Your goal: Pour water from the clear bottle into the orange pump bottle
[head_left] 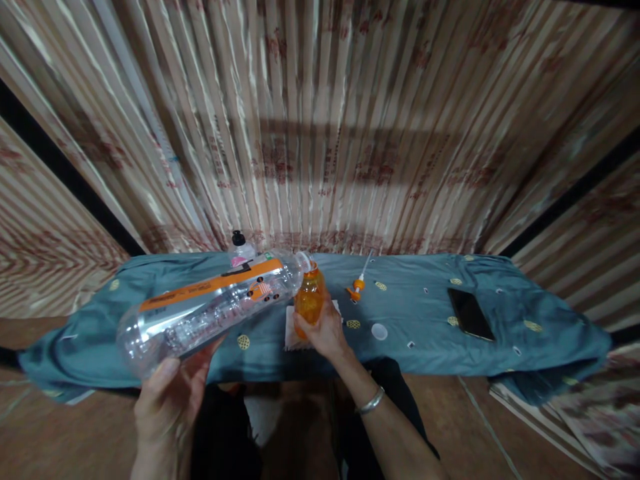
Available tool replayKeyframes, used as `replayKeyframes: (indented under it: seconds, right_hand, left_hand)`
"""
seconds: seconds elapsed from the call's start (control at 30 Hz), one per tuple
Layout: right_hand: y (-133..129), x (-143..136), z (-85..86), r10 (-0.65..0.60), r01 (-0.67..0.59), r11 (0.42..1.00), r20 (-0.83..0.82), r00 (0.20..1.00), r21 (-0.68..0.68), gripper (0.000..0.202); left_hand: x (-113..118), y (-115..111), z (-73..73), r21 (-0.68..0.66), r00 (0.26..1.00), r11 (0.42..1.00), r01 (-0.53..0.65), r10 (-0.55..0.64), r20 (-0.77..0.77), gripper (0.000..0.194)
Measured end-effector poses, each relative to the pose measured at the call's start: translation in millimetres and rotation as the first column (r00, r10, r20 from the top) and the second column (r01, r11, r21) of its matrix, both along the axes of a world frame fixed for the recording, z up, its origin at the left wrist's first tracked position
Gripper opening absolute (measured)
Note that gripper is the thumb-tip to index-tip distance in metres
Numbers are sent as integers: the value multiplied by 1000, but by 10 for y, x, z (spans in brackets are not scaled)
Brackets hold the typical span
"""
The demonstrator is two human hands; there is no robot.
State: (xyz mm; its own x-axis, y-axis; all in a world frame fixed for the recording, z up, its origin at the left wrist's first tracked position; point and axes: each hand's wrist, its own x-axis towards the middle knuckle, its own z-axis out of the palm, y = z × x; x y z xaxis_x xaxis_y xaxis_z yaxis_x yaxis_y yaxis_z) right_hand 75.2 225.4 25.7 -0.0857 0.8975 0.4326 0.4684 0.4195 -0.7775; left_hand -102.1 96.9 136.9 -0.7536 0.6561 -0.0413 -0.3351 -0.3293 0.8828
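Left hand (169, 397) supports the tilted clear bottle (210, 303), its mouth at the rim of the amber bottle (309, 300), which the right hand (326, 330) grips. Slippage by either hand could misalign them, spilling any liquid onto the teal cloth (420, 320).

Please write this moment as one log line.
left hand: holds tilted clear bottle; right hand: holds orange bottle; bottle mouths: close together; pump: on cloth

Dim, slightly blurred, stretched edges, glints on large bottle (213, 308)
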Motion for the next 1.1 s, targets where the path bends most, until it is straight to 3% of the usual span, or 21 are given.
replayKeyframes:
  seconds: [1.1]
  right_hand:
    - [-10,35,-5,22,-21,1000,11,1000,-20,80]
  left_hand:
    - [-22,-19,-1,-12,1000,1000,5,-5,3,55]
